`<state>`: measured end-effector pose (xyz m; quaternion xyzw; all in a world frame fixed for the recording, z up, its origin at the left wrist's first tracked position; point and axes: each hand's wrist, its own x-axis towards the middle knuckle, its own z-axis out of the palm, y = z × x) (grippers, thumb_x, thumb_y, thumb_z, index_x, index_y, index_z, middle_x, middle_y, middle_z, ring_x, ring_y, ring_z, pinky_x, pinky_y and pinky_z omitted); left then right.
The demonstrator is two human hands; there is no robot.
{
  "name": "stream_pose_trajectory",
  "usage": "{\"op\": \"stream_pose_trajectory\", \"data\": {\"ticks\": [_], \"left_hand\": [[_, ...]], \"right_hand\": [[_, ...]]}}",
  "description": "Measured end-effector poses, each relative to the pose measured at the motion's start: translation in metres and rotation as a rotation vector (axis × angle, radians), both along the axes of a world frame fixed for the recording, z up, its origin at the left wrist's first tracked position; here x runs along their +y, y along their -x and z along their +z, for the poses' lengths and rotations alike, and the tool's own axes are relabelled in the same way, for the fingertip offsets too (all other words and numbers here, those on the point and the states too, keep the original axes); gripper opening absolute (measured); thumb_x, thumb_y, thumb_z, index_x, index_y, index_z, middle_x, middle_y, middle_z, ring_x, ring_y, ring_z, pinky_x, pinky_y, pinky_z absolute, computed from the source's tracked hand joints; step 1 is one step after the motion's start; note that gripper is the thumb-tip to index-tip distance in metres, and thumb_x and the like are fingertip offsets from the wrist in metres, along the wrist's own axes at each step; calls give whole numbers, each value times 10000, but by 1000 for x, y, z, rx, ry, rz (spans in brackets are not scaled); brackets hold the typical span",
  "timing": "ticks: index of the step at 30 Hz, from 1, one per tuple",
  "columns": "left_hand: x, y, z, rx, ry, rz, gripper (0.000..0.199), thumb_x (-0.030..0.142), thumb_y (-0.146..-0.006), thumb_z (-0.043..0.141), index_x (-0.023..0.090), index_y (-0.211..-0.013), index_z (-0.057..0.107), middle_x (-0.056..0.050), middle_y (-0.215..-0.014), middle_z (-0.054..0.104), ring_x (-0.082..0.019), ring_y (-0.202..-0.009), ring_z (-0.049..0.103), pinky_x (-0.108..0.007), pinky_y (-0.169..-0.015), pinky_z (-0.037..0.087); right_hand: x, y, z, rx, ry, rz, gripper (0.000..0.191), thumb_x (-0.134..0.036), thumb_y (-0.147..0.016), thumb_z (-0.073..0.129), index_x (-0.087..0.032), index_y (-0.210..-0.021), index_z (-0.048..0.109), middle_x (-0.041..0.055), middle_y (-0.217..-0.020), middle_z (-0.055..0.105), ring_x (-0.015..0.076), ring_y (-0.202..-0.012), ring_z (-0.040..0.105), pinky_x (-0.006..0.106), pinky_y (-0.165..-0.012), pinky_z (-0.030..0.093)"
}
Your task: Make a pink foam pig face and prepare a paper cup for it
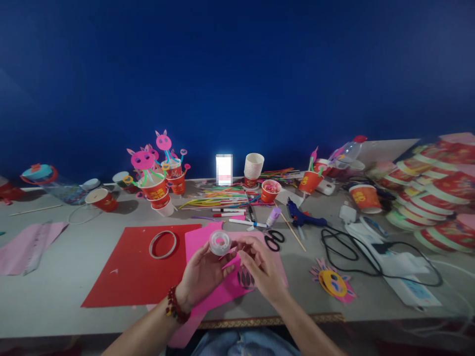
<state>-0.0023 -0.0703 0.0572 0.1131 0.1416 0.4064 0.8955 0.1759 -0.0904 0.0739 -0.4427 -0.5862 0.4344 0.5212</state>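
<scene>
My left hand [205,274] holds a small roll of clear tape [220,242] upright between thumb and fingers, above the pink paper. Close by on its right, my right hand [258,262] has thumb and forefinger pinched together; whatever sits between them is too small to make out. Beneath both hands lies a bright pink sheet [195,242] with several dark leaf-shaped cut-outs [244,278] showing near my right fingers. A red sheet [126,267] is spread to the left, with a larger tape ring [162,244] resting on it.
Black-handled scissors [273,241] and a blue glue gun [304,216] lie to the right, near a coiled black cable [345,267]. Pink animal figures [143,160] stand in red paper cups at the back left. Stacked red bowls [438,193] fill the far right. Pens [247,223] lie behind my hands.
</scene>
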Motion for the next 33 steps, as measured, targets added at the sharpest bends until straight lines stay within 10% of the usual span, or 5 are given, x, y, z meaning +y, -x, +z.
{"op": "stream_pose_trajectory", "data": {"ticks": [14,24,33], "left_hand": [[-4,-5,0,-4,-97,23,463,379,-971,415,73,-1234,643,-164,-1315,622,-292,-1241,529,-412,-1058,352],[-10,-6,0,21,-125,57,408,377,-956,466,127,-1213,661,-152,-1339,608,-284,-1289,498,-449,-1107,299],[-10,-7,-1,-4,-144,37,433,368,-981,409,114,-1234,652,-148,-1345,605,-281,-1269,518,-426,-1087,331]], "right_hand": [[-2,9,-1,20,177,95,162,-347,-872,630,-189,-843,644,15,-767,656,154,-674,606,233,-589,461],[-2,4,6,-68,3,-28,160,-235,-869,547,-198,-714,564,-8,-673,579,139,-617,538,229,-568,419],[-9,3,7,-161,-11,38,66,-238,-910,560,-200,-888,609,23,-805,650,160,-701,608,243,-624,470]]}}
